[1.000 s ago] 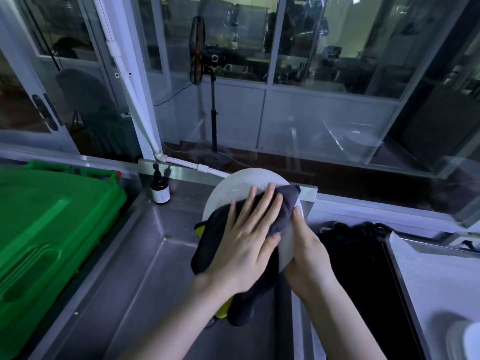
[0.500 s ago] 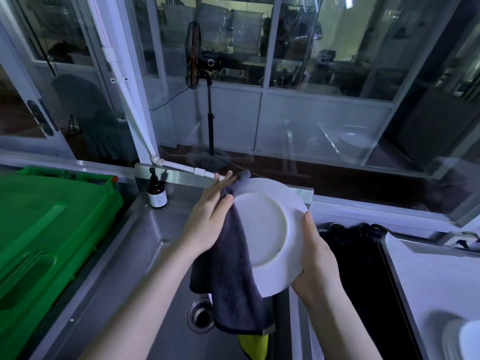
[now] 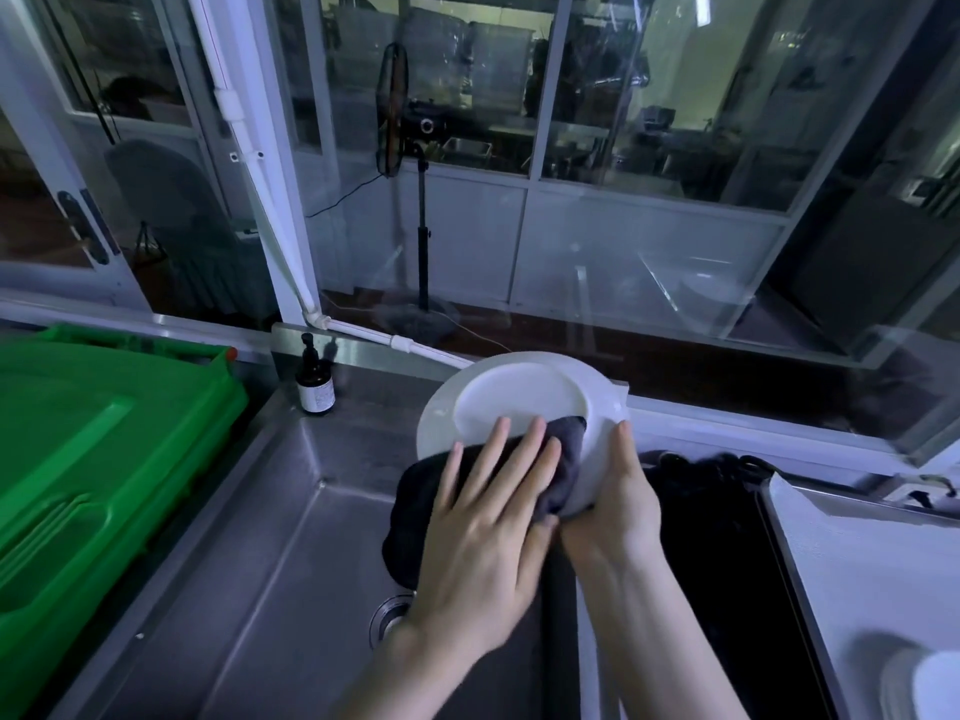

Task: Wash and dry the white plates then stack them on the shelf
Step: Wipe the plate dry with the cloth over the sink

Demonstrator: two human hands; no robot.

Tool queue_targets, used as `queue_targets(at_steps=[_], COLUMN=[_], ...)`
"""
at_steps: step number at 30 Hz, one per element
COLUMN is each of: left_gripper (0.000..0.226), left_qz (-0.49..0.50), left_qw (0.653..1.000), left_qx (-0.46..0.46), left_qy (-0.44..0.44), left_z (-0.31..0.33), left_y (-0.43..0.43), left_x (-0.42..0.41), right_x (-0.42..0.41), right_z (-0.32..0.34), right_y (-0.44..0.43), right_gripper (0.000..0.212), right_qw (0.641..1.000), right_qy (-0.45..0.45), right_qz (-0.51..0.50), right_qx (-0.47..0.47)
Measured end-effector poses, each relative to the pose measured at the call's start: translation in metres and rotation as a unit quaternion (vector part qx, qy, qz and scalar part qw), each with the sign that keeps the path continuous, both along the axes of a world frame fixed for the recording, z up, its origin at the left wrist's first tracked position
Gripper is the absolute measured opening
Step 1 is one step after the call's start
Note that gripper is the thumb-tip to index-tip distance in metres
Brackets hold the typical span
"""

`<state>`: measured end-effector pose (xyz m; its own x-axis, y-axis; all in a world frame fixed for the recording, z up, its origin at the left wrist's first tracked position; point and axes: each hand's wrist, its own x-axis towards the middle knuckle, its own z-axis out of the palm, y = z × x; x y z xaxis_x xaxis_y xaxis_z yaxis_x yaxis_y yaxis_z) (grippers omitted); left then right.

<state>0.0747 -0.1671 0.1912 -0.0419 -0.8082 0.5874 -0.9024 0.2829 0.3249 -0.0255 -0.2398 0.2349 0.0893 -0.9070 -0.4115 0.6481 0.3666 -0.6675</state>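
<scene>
Left hand (image 3: 488, 517) back over cloth (image 3: 415, 491); plate (image 3: 519, 392) tilted upright.

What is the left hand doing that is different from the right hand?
The left hand lies flat, its fingers straight and spread, while the right hand grips the white plate by its edge. The left hand presses the dark cloth on the plate's face, while the right hand touches the bare rim. Both hands work on the same plate, held over the sink.
</scene>
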Motion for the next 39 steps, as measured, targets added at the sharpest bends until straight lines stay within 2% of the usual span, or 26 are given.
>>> queue_targets(at_steps=[2, 6, 7, 12, 15, 17, 20, 23, 26, 29, 32, 35, 37, 39], left_gripper=[0.052, 0.05, 0.05, 0.056, 0.057, 0.057, 0.055, 0.054, 0.046, 0.046, 0.048, 0.049, 0.046, 0.052], left_qz=[0.019, 0.011, -0.011, -0.095, -0.073, -0.066, -0.074, -0.081, -0.079, -0.032, 0.014, -0.001, -0.003, -0.026], left_qw=[1.0, 0.993, 0.995, 0.991, 0.991, 0.993, 0.991, 0.984, 0.971, 0.959, 0.946, 0.959, 0.983, 0.995], left_qx=[0.002, 0.008, 0.002, 0.015, 0.047, 0.075, 0.107, 0.144, 0.184, 0.161, 0.138, 0.107, 0.089, 0.07], left_qy=[0.021, 0.12, 0.104, -0.09, -0.099, -0.054, 0.029, 0.062, 0.132, 0.231, 0.294, 0.261, 0.163, 0.063], left_z=[0.001, -0.001, -0.001, 0.014, 0.026, 0.031, 0.039, 0.047, 0.047, 0.033, 0.017, 0.01, 0.008, 0.007], left_y=[-0.004, -0.002, -0.001, -0.008, -0.017, -0.022, -0.036, -0.062, -0.083, -0.083, -0.068, -0.048, -0.034, -0.024], left_x=[0.012, 0.022, 0.023, 0.018, 0.012, 0.011, 0.011, 0.018, 0.031, 0.051, 0.064, 0.06, 0.046, 0.026], right_x=[-0.005, -0.011, -0.013, -0.007, 0.002, 0.006, 0.008, 0.009, 0.01, 0.003, -0.011, -0.016, -0.012, -0.007], right_z=[0.007, 0.024, 0.024, 0.019, 0.01, 0.01, 0.003, -0.002, -0.004, -0.002, 0.001, 0.0, -0.003, -0.008], right_y=[0.003, 0.005, 0.006, 0.011, 0.01, 0.011, 0.014, 0.022, 0.028, 0.026, 0.016, 0.013, 0.013, 0.012], right_gripper=[0.054, 0.058, 0.058, 0.051, 0.037, 0.034, 0.034, 0.038, 0.05, 0.061, 0.052, 0.056, 0.064, 0.055], right_qw=[0.999, 0.999, 0.999, 0.999, 0.999, 0.999, 0.994, 0.99, 0.982, 0.98, 0.979, 0.981, 0.985, 0.982], right_qy=[-0.03, -0.025, -0.023, 0.004, -0.016, -0.016, 0.089, 0.132, 0.176, 0.193, 0.196, 0.18, 0.155, 0.17], right_qz=[-0.004, -0.031, -0.019, 0.04, 0.029, 0.03, 0.035, 0.037, 0.043, 0.02, -0.001, 0.002, 0.011, 0.029], right_qx=[-0.01, -0.028, -0.031, 0.003, 0.007, -0.016, -0.043, -0.042, -0.051, -0.05, -0.058, -0.076, -0.071, -0.078])
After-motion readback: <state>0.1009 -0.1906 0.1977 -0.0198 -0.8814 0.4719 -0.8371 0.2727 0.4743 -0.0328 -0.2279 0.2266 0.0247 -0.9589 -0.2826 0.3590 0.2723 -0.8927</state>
